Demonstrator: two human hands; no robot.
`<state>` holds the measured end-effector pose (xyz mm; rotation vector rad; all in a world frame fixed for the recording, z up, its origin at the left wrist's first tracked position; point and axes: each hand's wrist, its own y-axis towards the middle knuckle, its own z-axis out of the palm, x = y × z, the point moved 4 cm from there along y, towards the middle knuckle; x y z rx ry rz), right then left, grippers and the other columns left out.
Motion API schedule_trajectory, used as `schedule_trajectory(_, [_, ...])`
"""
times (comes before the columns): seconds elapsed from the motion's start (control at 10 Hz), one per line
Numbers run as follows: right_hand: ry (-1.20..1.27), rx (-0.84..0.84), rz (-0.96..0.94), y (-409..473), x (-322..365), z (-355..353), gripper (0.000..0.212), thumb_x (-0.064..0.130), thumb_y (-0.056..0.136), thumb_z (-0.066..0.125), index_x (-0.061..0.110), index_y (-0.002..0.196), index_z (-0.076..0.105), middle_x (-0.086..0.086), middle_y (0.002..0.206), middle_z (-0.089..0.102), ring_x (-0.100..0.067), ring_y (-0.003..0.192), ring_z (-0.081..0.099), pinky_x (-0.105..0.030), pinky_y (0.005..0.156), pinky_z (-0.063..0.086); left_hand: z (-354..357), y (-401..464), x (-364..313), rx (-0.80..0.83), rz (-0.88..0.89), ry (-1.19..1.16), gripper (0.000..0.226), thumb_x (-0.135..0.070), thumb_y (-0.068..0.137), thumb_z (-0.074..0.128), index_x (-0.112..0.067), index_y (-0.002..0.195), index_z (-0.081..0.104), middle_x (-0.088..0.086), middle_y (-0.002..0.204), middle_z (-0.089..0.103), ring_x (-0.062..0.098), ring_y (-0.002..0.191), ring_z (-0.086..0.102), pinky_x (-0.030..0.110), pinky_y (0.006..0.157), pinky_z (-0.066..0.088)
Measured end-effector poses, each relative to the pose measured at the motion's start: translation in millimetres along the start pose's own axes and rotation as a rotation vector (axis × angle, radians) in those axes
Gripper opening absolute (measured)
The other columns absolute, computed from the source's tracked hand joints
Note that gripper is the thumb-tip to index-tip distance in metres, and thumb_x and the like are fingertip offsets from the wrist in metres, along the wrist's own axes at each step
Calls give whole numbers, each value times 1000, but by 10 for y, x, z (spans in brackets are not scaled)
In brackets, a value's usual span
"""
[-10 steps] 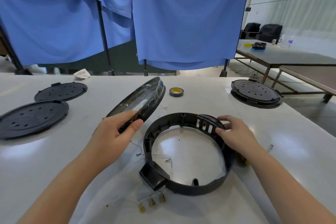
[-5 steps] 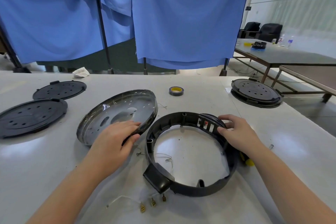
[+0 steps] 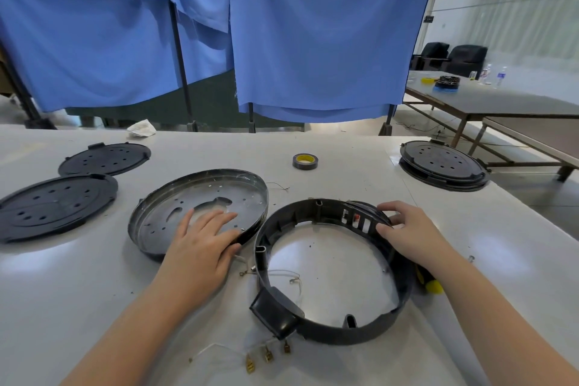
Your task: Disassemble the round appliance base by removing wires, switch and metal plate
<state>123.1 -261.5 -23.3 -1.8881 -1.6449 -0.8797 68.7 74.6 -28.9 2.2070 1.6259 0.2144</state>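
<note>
Two bare hands work on my white table (image 3: 313,147). My left hand (image 3: 200,247) lies flat, fingers spread, on the metal plate (image 3: 175,207), which rests left of the black plastic ring (image 3: 332,266). My right hand (image 3: 404,229) grips the ring's far right rim. Loose wires (image 3: 266,354) lie just near of the ring.

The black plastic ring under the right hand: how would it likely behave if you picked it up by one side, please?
The black plastic ring is an open hoop with thin walls, so it probably flexes and feels light. Its boxy housing may weigh that side down. The terminal wires trailing from it would likely dangle and snag.
</note>
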Motion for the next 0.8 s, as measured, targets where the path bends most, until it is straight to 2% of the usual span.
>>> schedule_trajectory(0.1, [-55,-6,-12,1,26,15,32,20,88,60,30,119,58,12,92,61,-8,82,59,-29,72,48,28,30,-30,12,-17,51,18,-28,91,59,-21,100,73,4,131,61,27,130,49,58,112,22])
schedule_trajectory(0.2, [-106,-11,-7,-1,42,35,34,21,89,58,31,121,56,9,101,62,-14,88,61,-36,83,52,55,46,-46,18,-20,40,17,-24,87,67,-21,103,73,4,132,60,26,130,49,56,113,24])
schedule_trajectory(0.3, [-114,-19,-16,-14,60,54,35,22,89,56,29,123,55,7,104,62,-15,90,61,-36,83,52,50,44,-40,5,-25,4,19,-26,90,63,-23,107,71,2,134,58,25,129,48,51,114,25])
schedule_trajectory(0.4, [-90,-44,-39,-34,64,76,37,23,89,56,25,126,54,1,115,60,-16,91,60,-34,81,51,28,32,-35,-31,-44,-109,25,-28,89,59,-25,113,67,-2,136,54,20,129,47,47,115,22])
schedule_trajectory(0.5, [-83,-86,-62,-69,75,67,40,26,89,56,24,129,53,1,123,55,-15,93,57,-30,79,45,-5,51,-24,-52,-74,-208,31,-25,88,58,-24,119,62,-5,137,51,16,129,45,45,116,22])
schedule_trajectory(0.6, [-55,-138,-110,-108,100,47,37,23,90,56,24,126,54,1,123,51,-13,100,53,-28,82,42,-54,60,-2,-108,-114,-272,35,-29,85,50,-20,116,64,-4,130,56,17,122,49,41,111,28])
schedule_trajectory(0.7, [-4,-180,-176,-163,163,13,32,18,91,56,23,123,56,3,122,49,-12,108,50,-28,86,44,-114,68,-6,-169,-147,-348,33,-28,88,50,-17,115,64,-4,124,58,18,117,52,42,105,35])
schedule_trajectory(0.8, [79,-234,-256,-232,258,-36,27,15,92,57,24,116,59,7,117,50,-11,108,52,-26,88,43,-144,79,19,-230,-178,-444,24,-18,92,58,-18,116,64,-6,123,58,15,116,53,39,102,40])
